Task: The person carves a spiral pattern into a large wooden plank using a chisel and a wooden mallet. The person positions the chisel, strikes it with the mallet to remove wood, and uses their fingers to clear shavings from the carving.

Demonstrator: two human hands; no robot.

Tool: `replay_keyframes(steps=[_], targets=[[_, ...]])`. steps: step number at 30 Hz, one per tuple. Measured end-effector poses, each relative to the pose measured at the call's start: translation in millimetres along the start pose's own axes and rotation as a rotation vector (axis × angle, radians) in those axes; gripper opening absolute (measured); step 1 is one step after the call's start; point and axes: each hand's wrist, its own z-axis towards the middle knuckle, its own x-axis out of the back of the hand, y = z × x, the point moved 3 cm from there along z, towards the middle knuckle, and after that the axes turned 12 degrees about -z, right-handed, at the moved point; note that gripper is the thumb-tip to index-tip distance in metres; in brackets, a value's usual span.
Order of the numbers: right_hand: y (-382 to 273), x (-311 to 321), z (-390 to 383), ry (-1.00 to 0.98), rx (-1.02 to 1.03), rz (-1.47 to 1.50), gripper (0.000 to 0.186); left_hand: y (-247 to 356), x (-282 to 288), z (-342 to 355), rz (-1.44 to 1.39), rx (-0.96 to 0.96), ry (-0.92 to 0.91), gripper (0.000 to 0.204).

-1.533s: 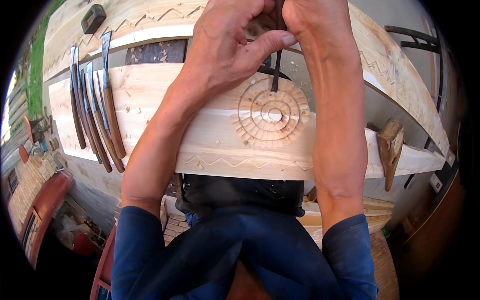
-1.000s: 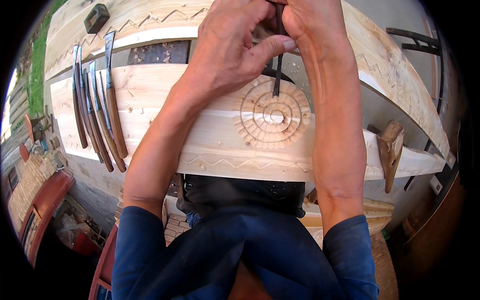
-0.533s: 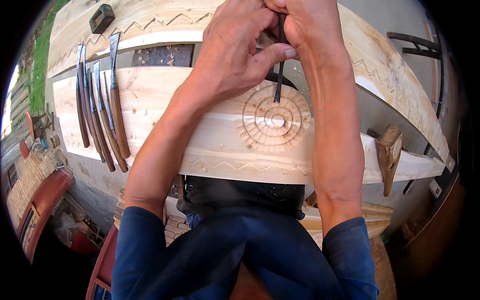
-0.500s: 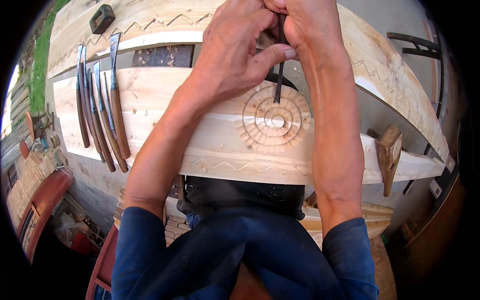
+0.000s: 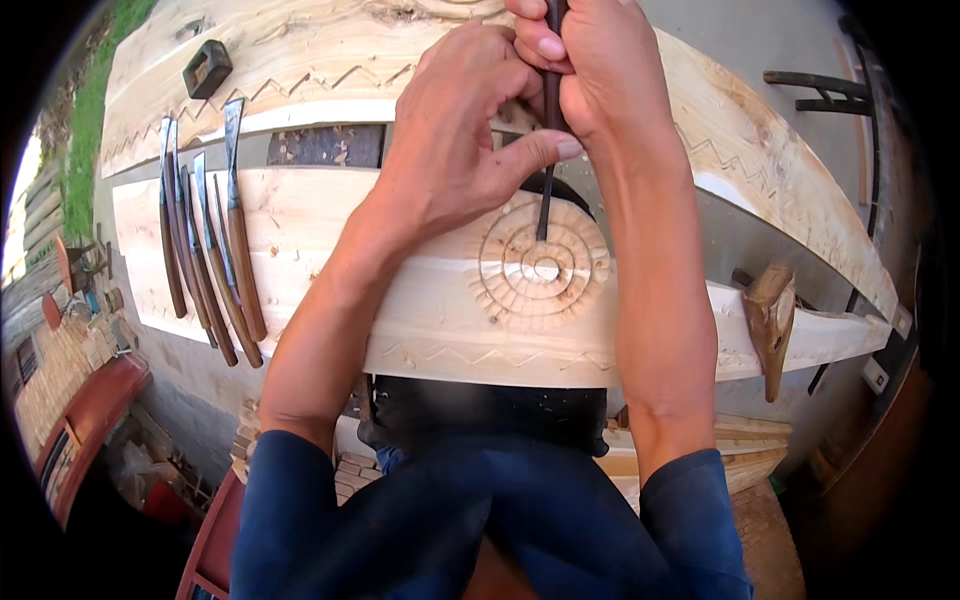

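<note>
A carving chisel (image 5: 544, 205) with a dark handle stands nearly upright on a plank (image 5: 420, 300). Its tip meets a round carved rosette (image 5: 500, 285) of concentric rings and radial petals, just beyond the small centre disc. My right hand (image 5: 605, 75) is wrapped round the handle. Lower down, my left hand (image 5: 460, 130) closes on the tool, its thumb pressed against the shank; its other fingers are partly hidden.
Several carving chisels (image 5: 235, 215) lie side by side on the plank's left. A wooden mallet (image 5: 770, 320) rests at its right end. Beyond lies a second plank (image 5: 300, 75) with zigzag carving, bearing a dark hollow block (image 5: 207, 68). A dark metal frame (image 5: 825, 90) stands far right.
The whole view has shifted, so the planks sit lower in it. The chisel's tip has moved slightly nearer the rosette's centre, and more of its handle shows. Both hands keep their hold.
</note>
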Motion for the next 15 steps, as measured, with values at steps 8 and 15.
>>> replay_keyframes(steps=[8,15], targets=[[-41.8,32.5,-4.1,-0.017,0.034,0.090,0.035,-3.5,2.5,-4.1,-0.150,0.163,-0.007,0.018],[-18.7,-12.6,-7.8,-0.037,-0.101,0.060,0.030,-1.7,4.1,-5.6,-0.172,0.115,0.059,0.038]])
